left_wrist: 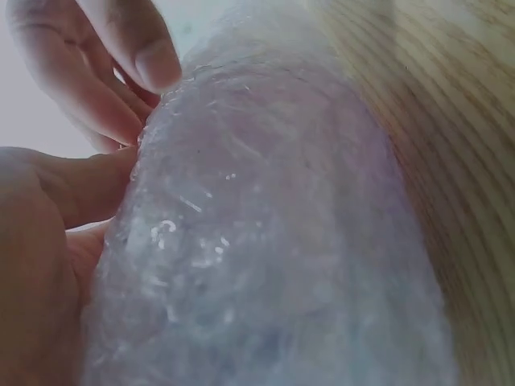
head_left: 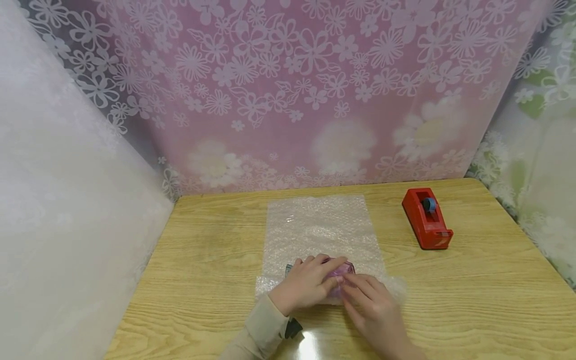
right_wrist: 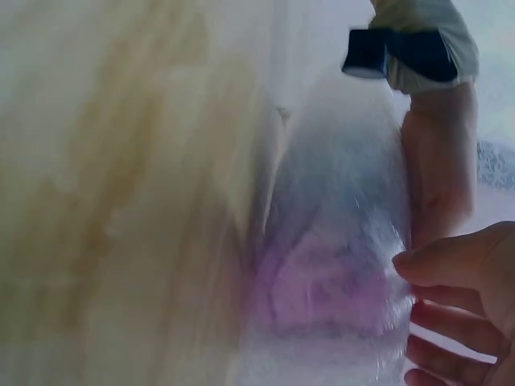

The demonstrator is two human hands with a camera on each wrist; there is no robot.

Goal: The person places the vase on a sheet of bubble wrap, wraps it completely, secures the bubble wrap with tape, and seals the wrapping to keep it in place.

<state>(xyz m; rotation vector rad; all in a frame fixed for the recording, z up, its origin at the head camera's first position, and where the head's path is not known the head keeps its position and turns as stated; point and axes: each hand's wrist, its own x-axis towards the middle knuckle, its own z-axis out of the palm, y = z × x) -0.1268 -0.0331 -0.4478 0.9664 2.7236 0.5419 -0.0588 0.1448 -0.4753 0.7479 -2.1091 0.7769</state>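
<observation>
A pinkish-purple object (head_left: pixel 344 269) lies at the near end of a sheet of bubble wrap (head_left: pixel 315 225), partly rolled in it. Its kind cannot be told through the wrap. A teal edge (head_left: pixel 288 270) shows at its left end. My left hand (head_left: pixel 307 284) lies over the roll and holds it, fingers across the top and thumb towards me. At the roll's right part, my right hand (head_left: pixel 374 305) pinches the wrap, its fingertips close to the left thumb. In the right wrist view the pink patch (right_wrist: pixel 330 293) shows through the clear layer, with the right thumb (right_wrist: pixel 426 261) at the wrap's edge.
A red tape dispenser (head_left: pixel 426 219) with a blue roll stands at the right on the wood-grain table (head_left: pixel 202 250). Behind the table hangs a pink flowered curtain (head_left: pixel 288 100). A pale curtain (head_left: pixel 81 175) hangs along the left side. A black strap (head_left: pixel 293 328) circles the left wrist.
</observation>
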